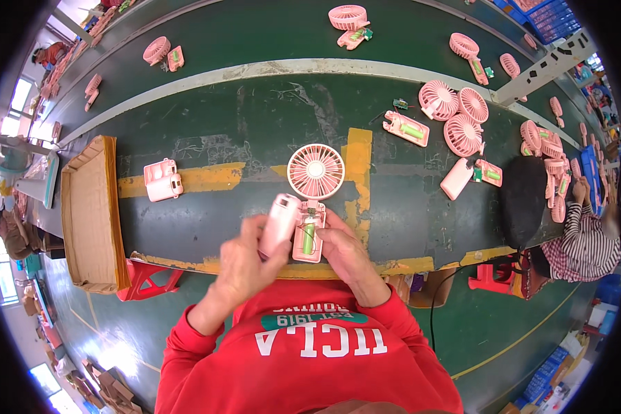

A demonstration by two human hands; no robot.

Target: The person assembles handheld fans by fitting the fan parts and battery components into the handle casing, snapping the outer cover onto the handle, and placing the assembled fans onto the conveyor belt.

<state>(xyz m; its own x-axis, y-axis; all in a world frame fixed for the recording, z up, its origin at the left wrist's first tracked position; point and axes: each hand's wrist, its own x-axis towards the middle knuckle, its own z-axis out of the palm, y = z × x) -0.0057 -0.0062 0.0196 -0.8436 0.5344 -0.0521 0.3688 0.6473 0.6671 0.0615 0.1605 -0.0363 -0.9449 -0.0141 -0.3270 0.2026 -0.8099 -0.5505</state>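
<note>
One cover (279, 224) in left hand (245, 261), fan (315, 170) in right hand (346, 254); edge (421, 265) near, room ahead.

The fan (315, 172) and casing cover (279, 226) are smooth plastic, the box (120, 214) matt cardboard, the sweatshirt (310, 372) cloth.

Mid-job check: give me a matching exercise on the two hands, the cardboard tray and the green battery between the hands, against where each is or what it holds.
Column one
1. Left hand
2. Right hand
3. Cardboard tray
4. Green battery

Column two
A. Lying inside the opened casing
B. Off to the left of both hands
C. Holding a pink casing piece apart from the fan
D. Holding the open fan handle at its right side

Pairs: 1-C, 2-D, 3-B, 4-A
</note>
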